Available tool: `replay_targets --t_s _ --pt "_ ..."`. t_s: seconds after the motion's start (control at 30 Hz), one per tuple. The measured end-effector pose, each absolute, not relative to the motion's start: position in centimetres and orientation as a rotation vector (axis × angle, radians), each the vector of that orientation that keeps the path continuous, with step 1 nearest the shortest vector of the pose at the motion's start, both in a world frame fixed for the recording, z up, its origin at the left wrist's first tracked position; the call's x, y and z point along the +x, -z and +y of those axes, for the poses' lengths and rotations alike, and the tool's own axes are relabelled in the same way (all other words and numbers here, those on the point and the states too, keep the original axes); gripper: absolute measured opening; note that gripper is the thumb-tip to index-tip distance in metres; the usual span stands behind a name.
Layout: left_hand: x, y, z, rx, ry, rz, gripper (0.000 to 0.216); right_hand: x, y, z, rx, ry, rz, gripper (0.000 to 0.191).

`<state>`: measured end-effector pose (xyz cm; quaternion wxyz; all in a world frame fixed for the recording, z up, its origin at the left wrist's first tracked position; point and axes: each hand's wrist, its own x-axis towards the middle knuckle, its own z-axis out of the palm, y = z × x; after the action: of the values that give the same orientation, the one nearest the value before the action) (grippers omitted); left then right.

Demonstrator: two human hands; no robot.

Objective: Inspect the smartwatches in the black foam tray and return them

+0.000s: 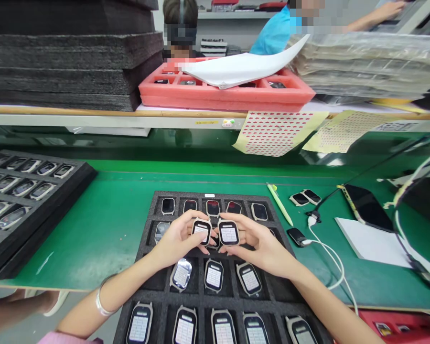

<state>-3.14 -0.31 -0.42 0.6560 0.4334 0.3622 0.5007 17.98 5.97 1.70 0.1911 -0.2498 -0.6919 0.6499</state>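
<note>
Right, both hands are up over the dark foam tray [179, 298], and each one has a catch! The left hand [181, 235] grips a lit watch case [201, 231] between thumb and fingers, and just beside it the right hand [252, 239] pinches a second case [228, 232] at its edges, white screens facing us, a narrow gap between the two. Look beneath the hands: nearer the body sit more lit watches [214, 275] in their compartments, while beyond the fingertips runs a row of dark-screened watches [168, 206]. Out to the right of the right hand, on the green counter [118, 191], there's a light-green pen [280, 205], then a small black device [296, 237] with a white cable [338, 267] beside it, and farther out a phone [367, 206] overlapping white paper [372, 246]. Well left of the left hand, another loaded tray [77, 188]
</note>
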Motion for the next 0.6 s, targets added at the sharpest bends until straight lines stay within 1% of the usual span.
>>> replay_targets --t_s 0.07,0.2,0.3,0.37,0.47,0.6 --pt "-3.0 0.4 -0.3 0.990 -1.129 0.835 0.030 18.1 -1.6 6.1 -0.761 -1.690 -2.118 0.051" --pt "-3.3 0.3 -0.7 1.063 -1.084 0.903 0.056 18.7 -1.0 6.8 -0.881 -1.099 -2.471 0.047" --pt "-4.7 0.2 -2.0 1.197 -0.975 1.064 0.064 19.6 -0.5 7.3 -0.868 -0.830 -2.570 0.043" --pt "-6.3 0.2 -3.4 1.352 -0.890 1.256 0.062 20.3 -0.3 7.5 -0.883 -0.751 -2.602 0.041" --pt "-9.0 0.2 -5.6 1.700 -0.732 1.527 0.048 21.1 0.0 7.4 -0.920 -0.678 -2.625 0.040" --pt "-11.4 0.5 -7.7 1.931 -0.597 1.638 0.040 21.4 0.2 7.2 -0.934 -0.647 -2.635 0.042"
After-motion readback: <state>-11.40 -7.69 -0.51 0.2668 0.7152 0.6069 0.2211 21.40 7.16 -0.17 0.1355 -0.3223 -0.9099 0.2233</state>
